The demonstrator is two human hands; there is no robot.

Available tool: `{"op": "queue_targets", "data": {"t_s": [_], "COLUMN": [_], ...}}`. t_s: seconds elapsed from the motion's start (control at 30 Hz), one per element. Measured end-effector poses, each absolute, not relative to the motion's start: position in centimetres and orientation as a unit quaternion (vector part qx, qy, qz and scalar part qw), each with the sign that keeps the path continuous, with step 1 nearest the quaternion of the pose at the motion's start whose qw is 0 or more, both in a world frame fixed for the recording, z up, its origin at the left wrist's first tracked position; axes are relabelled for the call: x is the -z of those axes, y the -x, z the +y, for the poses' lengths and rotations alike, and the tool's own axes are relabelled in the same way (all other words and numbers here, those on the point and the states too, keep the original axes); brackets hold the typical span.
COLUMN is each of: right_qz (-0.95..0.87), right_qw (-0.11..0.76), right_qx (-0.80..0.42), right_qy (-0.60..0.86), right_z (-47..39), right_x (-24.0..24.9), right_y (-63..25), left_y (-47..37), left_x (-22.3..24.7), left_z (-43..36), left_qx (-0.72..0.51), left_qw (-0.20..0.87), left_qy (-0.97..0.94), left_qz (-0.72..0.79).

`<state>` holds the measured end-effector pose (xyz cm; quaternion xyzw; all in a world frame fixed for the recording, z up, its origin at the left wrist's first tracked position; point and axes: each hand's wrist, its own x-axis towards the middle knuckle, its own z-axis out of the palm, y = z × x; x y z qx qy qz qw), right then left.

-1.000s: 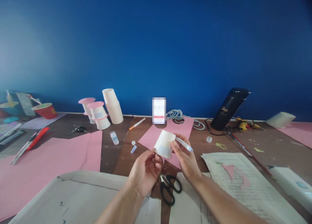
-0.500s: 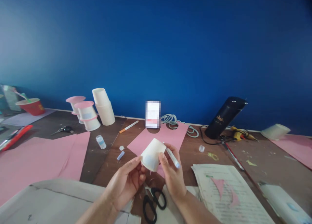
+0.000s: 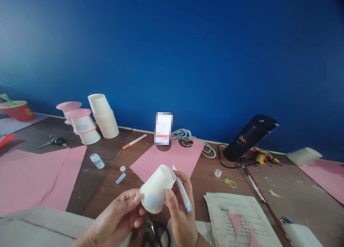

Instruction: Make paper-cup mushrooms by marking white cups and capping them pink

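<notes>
A white paper cup (image 3: 158, 184) is between my two hands, tilted with its closed base up and away. A pale blue patch (image 3: 152, 201) shows on its side near the rim. My left hand (image 3: 122, 211) pinches the rim between thumb and fingers. On the other side, my right hand (image 3: 182, 213) grips the cup and also keeps a white marker pen (image 3: 183, 195) with a blue end between its fingers. Black-handled scissors (image 3: 162, 232) lie below, partly covered by my hands. A pink paper sheet (image 3: 150, 161) lies behind the cup.
Stacked white cups (image 3: 106, 121) and cups joined with pink discs (image 3: 79, 120) stand at the left back. A glue bottle (image 3: 97, 161) lies nearer. To the right are a leaning black flask (image 3: 248, 137), a pale cable (image 3: 206, 150) and printed papers (image 3: 215, 204). A blurred phone (image 3: 163, 127) stands upright.
My view has shifted, so most things sit further left. My hands and the cup appear lower and nearer, and more of the blue patch shows. Both hands keep their hold.
</notes>
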<state>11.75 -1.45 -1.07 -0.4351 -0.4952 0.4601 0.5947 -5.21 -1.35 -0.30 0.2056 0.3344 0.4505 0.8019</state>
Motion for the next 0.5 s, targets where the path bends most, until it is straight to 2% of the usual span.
{"op": "queue_targets", "data": {"t_s": [0.27,0.5], "right_qz": [-0.532,-0.532], "right_qw": [0.595,0.606], "right_qx": [-0.397,-0.392], "right_qy": [0.453,0.444], "right_z": [-1.13,-0.87], "right_x": [0.61,0.56], "right_y": [-12.53,-11.75], "left_y": [4.81,4.97], "left_x": [0.87,0.98], "left_z": [-0.98,-0.78], "left_qx": [-0.426,-0.422], "left_qw": [0.821,0.831], "left_qy": [-0.209,-0.208], "left_qz": [0.318,0.298]}}
